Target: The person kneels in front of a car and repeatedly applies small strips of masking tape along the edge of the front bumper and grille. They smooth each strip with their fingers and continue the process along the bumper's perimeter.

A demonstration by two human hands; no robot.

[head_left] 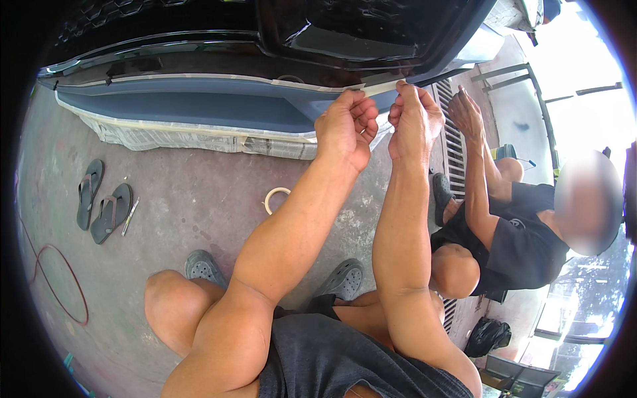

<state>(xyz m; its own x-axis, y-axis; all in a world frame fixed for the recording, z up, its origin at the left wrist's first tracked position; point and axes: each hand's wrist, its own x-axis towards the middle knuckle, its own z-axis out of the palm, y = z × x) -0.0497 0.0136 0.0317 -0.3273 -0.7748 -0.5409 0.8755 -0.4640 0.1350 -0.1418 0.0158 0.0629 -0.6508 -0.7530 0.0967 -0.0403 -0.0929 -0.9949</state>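
A short strip of pale masking tape (383, 87) is stretched between my hands along the upper edge of the blue-grey lower trim (206, 105). My left hand (348, 127) pinches its left end with thumb and forefinger, the other fingers loosely curled. At its right end my right hand (417, 121) pinches the strip, fingers folded inward. Above the trim is the glossy black car bumper (345, 50). More tape lines the trim's upper edge to the left of my hands, and taped newspaper (192, 139) hangs along its lower edge.
A co-worker (517, 232) in dark clothes crouches at my right, hands raised near the bumper's corner. A tape roll (269, 200) lies beneath my left forearm. Flip-flops (111, 212), a pen-like tool (131, 215) and a red hose (76, 285) lie left. A floor grate (454, 149) runs right.
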